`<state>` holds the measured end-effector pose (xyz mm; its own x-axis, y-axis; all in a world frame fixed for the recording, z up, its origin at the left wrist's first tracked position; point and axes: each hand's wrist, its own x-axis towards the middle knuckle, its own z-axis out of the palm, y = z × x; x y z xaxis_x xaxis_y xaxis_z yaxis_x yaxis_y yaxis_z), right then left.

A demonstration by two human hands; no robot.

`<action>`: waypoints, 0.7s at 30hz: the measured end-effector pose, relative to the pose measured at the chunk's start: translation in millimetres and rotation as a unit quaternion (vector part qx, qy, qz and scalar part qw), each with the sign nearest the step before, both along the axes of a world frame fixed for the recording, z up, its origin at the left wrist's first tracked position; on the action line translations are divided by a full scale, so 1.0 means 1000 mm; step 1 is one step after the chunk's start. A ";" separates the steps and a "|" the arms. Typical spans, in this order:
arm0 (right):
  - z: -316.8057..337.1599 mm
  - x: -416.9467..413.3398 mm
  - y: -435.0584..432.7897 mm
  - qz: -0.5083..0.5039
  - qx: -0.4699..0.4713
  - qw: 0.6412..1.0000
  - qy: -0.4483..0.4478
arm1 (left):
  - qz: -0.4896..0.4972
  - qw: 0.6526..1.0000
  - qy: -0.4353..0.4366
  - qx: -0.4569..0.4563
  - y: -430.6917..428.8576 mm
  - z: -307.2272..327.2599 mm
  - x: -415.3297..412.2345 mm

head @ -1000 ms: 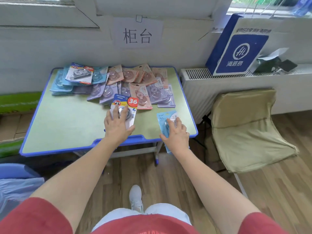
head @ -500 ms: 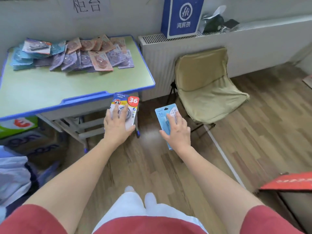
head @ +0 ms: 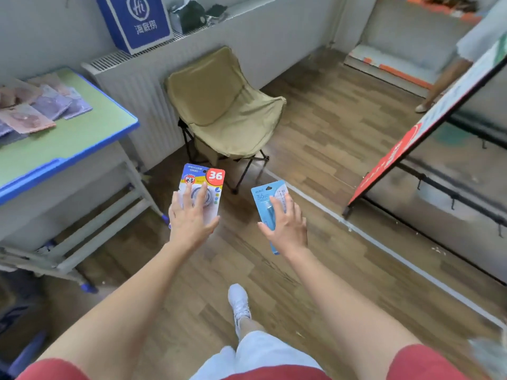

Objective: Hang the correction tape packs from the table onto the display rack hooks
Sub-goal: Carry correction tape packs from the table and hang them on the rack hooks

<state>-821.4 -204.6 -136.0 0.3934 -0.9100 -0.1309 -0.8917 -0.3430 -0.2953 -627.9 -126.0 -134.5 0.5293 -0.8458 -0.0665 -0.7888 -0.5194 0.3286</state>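
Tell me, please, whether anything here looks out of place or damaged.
Only small things: the packs on the table lie in an untidy overlapping heap, and white bits dot the floor by the rack. The white pack and blue pack being carried look undamaged.

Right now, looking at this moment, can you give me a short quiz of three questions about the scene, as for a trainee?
1. True or false: the left hand holds the pack with the red 36 label.
2. The right hand holds a second pack. Its colour is: A pink, B blue, C green.
3. Fill in: the other packs lie on the ____.

Key: 1 true; 2 B; 3 table.
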 end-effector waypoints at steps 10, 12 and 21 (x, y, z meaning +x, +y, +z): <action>0.018 -0.210 0.035 -0.219 -0.010 0.976 -0.017 | -0.232 0.972 0.002 -0.041 -0.039 0.017 -0.187; 0.025 -0.256 0.034 -0.252 -0.024 0.967 -0.025 | -0.261 0.963 0.005 -0.063 -0.052 0.020 -0.231; 0.060 -0.463 0.016 -0.348 -0.077 0.934 -0.036 | -0.340 0.936 0.025 -0.093 -0.113 0.043 -0.457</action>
<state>-1284.0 -188.8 -75.9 -0.2979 -0.9542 0.0257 -0.8939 0.2694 -0.3583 -1084.8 -239.0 -91.1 -0.1344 -0.9854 0.1048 -0.8970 0.1660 0.4097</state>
